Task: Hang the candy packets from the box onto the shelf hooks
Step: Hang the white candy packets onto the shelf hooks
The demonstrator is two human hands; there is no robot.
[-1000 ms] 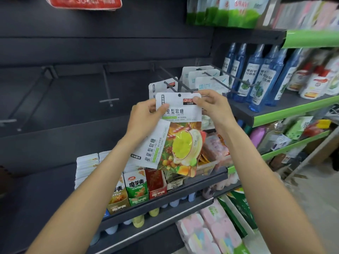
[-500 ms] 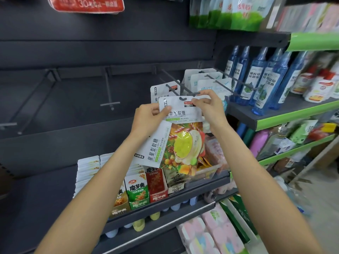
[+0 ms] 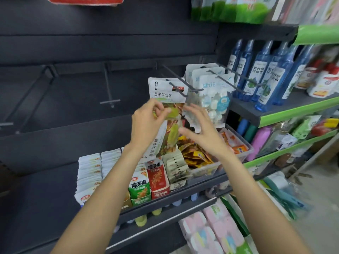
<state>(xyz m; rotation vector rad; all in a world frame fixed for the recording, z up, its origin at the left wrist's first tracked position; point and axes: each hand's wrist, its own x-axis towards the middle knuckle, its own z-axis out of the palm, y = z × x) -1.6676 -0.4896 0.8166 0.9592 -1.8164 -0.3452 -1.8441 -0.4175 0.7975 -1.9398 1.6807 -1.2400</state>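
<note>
In front of the dark shelf panel, one candy packet [image 3: 167, 140] is being pinched by the left hand [image 3: 146, 123], while the right hand [image 3: 200, 131] is being held apart from it with fingers spread and nothing gripped. One more candy packet [image 3: 167, 90] is now being carried by the hook [image 3: 178, 81], where half a second ago it was being held up by both hands. Three white packets [image 3: 214, 92] are being carried by the neighbouring hook.
</note>
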